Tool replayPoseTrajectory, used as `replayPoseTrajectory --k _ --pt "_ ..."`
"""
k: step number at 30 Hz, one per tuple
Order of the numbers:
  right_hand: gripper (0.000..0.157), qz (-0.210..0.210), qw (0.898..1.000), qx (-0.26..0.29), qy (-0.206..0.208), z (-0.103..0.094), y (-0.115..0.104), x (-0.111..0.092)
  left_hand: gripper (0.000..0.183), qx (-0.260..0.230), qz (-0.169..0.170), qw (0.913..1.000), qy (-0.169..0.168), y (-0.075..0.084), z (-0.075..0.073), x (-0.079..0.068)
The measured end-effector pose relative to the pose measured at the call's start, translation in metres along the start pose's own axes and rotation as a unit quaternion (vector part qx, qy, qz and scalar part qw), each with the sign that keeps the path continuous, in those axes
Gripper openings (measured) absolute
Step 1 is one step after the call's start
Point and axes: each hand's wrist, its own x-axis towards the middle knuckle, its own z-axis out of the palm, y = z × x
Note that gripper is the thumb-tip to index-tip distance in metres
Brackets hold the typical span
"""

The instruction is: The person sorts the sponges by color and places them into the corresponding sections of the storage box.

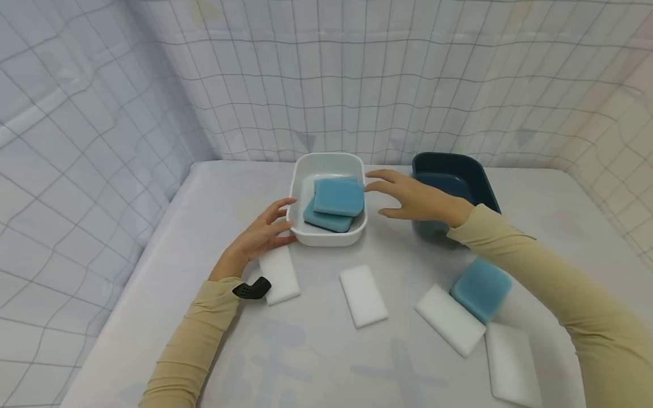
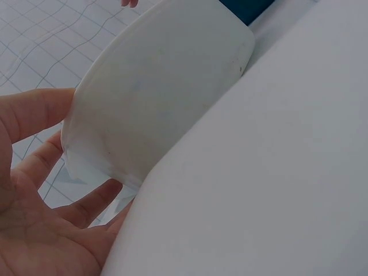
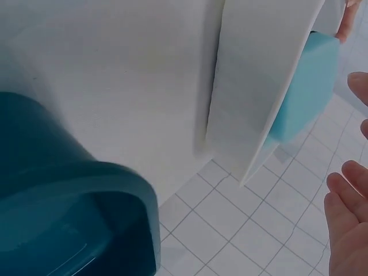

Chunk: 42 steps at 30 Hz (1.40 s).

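A white bin [image 1: 329,240] stands near the back of the table, with blue sponges [image 1: 339,197] stacked loosely inside. My left hand [image 1: 259,233] touches the bin's left side with spread fingers; in the left wrist view the thumb [image 2: 43,109] meets the rim. At the bin's right edge, my right hand [image 1: 408,195] hovers with fingers apart and nothing in them. The right wrist view shows a blue sponge [image 3: 310,86] in the bin, beside the fingers. Under my left wrist lies a white sponge [image 1: 279,275], partly covered.
A dark blue bin [image 1: 454,164] stands at the right, partly behind my right forearm. On the table lie a white sponge [image 1: 364,296] in the middle, a blue sponge [image 1: 481,290] at the right, and two white sponges [image 1: 451,320] near it. Gridded cloth [image 1: 357,85] hangs behind.
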Motion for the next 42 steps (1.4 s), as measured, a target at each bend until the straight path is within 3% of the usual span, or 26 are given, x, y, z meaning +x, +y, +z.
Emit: replayPoseTrajectory --k 22,33,42 --pt "0.048 -0.058 0.994 -0.057 0.069 -0.004 0.001 -0.069 0.054 -0.011 -0.005 0.9999 -0.003 -0.002 -0.003 0.005" --pt "0.057 -0.028 0.998 -0.049 0.038 -0.003 -0.008 -0.099 0.052 -0.018 -0.008 0.9998 -0.01 -0.003 -0.002 0.004" --pt "0.052 -0.038 0.996 -0.061 0.054 0.001 -0.019 -0.12 0.049 -0.019 -0.003 0.9997 -0.013 -0.002 -0.002 0.005"
